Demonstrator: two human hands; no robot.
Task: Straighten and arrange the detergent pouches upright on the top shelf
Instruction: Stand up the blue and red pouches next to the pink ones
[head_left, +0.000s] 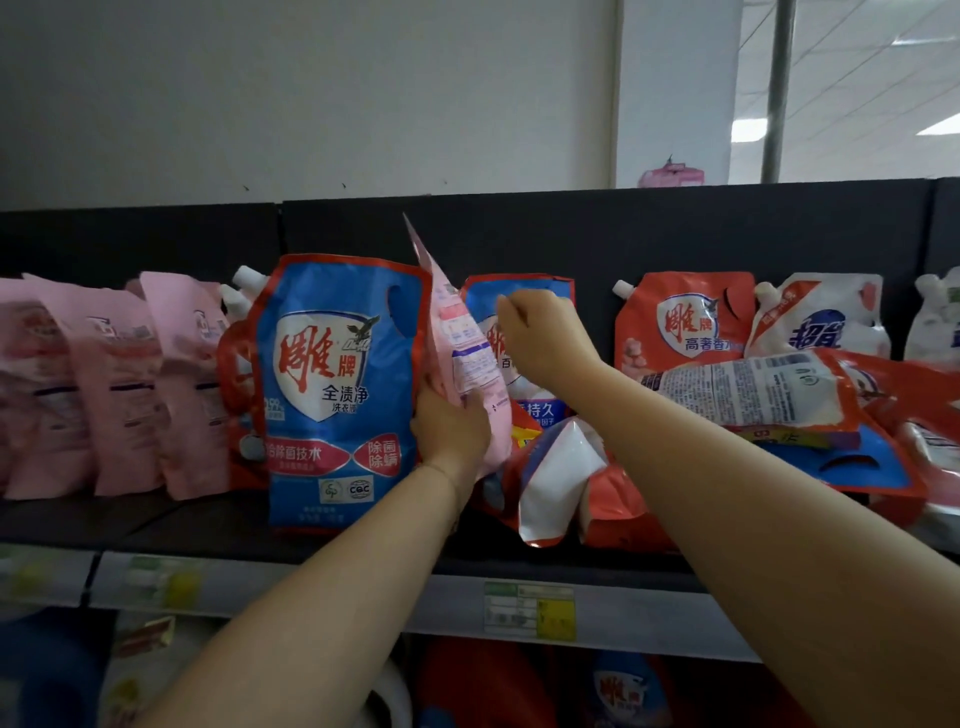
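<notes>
Gripping one pink pouch (452, 332) edge-on above the top shelf (130, 519), your left hand (449, 431) wraps its lower part. Your right hand (545, 338) is curled; what it holds is unclear. Three upright pink pouches (114, 384) stand left with one blue pouch (332, 395) beside them, and fallen pouches (753, 395) crowd the right.

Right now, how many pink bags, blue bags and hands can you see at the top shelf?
Pink pouches: 4, three standing at the left plus the held pink pouch
Blue pouches: 3, two upright, one lying flat
Hands: 2, the left hand and the right hand
Total: 9
</notes>
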